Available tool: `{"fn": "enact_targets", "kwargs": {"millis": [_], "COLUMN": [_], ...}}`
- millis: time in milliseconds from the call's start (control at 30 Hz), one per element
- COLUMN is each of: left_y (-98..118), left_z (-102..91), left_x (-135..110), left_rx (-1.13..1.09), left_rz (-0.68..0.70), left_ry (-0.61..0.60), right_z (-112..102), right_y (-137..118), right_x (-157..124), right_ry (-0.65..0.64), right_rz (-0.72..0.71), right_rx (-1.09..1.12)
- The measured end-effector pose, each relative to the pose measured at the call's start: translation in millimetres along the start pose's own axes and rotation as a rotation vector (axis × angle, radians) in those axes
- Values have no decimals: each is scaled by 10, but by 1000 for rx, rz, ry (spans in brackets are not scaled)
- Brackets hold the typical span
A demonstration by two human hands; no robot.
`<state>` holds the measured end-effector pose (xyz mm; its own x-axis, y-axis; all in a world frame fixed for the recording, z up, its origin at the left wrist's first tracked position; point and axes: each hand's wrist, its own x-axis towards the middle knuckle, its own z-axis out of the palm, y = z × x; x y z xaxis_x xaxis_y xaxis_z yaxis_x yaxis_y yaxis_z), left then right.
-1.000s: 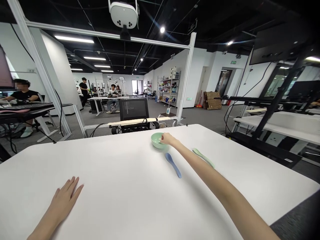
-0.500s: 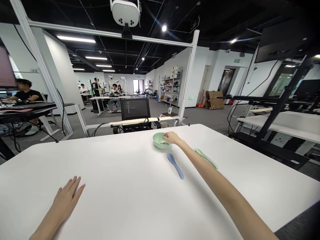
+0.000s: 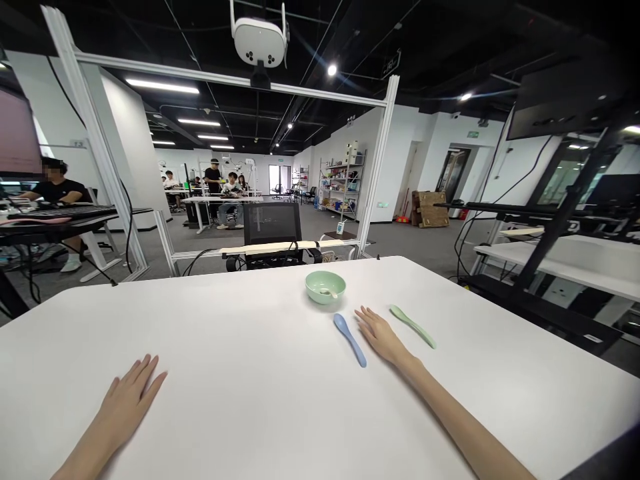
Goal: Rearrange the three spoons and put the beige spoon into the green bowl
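My right hand point(image 3: 379, 333) is open and holds nothing, its fingers stretched out between two spoons. On its left is a blue spoon point(image 3: 350, 340); on its right, a light green spoon point(image 3: 414, 327). Beyond my fingertips stands a green bowl point(image 3: 315, 293) with a small pale spoon point(image 3: 331, 293) inside, partly hidden by the rim's depth. My left hand point(image 3: 129, 397) lies flat on the white table point(image 3: 225, 373) at the left, fingers spread and empty, apart from any object.
A metal frame point(image 3: 375, 167) rises behind the table, with a white camera-like device point(image 3: 260, 43) on its crossbar. A black office chair point(image 3: 273, 223) stands past the far edge. Several people sit or stand farther back; one person point(image 3: 55, 190) sits at a left desk.
My right hand has left the bowl and drawn back toward me, its fingers now stretched out between the blue and light green spoons. My left hand has stayed almost in place.
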<state>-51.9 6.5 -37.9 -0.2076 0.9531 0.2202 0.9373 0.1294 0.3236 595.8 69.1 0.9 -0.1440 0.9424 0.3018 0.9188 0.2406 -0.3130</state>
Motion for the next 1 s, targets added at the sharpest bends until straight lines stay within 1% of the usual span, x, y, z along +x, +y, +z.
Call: {"fn": "enact_targets", "kwargs": {"millis": [167,267,467,533,633,733,800,833,867,933,1000], "left_y": [-40,-59,-44,-24,17,47,51,49,46,42,52], "left_z": [18,30,-4,-28,-59,-67,-61,-57,-53,-47,-51], "left_x": [1,9,11,3,-10,-15,-14,-13,-11,-8,-10], "left_rx": [31,48,26,24,31,29,22,20,18,16,17], "left_rz": [12,9,15,23,10,-9,-10,-11,-12,-12,-6], "left_ry": [-31,-46,-14,-22,-38,-34,-38,-41,-42,-38,-35], "right_z": [8,-9,-19,-14,-59,-235,-412,-502,-583,-694,-719], "right_y": [-23,-45,-66,-52,-45,-157,-335,-449,-572,-814,-1012], "right_x": [-31,-36,-56,-54,23,261,512,654,802,1085,1317], "right_ry": [-50,-55,-33,-17,51,162,199,189,148,-15,-110], "right_rz": [30,39,46,43,61,59,44,42,49,108,148], "right_rx": [37,45,99,132,150,128,95,69,36,-72,-120]}}
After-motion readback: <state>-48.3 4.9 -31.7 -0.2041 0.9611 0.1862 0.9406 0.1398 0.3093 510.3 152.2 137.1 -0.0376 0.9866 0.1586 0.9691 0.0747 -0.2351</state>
